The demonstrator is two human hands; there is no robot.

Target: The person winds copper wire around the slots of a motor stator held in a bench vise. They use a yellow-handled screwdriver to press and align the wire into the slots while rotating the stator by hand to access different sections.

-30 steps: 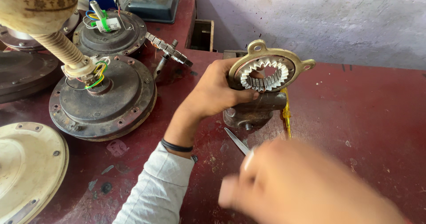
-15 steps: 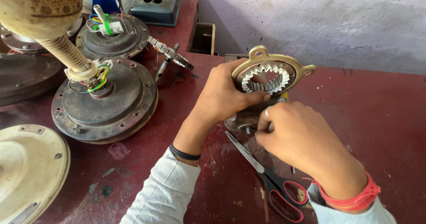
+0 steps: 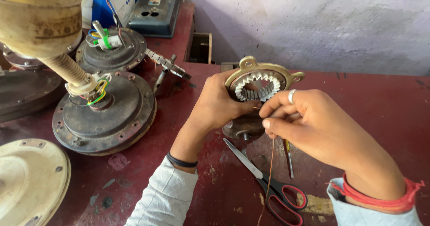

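Gripping a toothed motor stator point(image 3: 261, 85) in the left hand point(image 3: 220, 104), right hand point(image 3: 313, 125) pinching copper wire point(image 3: 270, 163), scissors point(image 3: 268, 183) below.

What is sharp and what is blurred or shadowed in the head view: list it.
Head view: soft, even daylight, no glare; the left hand, right hand and toothed stator ring are sharp; the cream housing at top left is slightly soft; faint shadows lie under the scissors on the red table.
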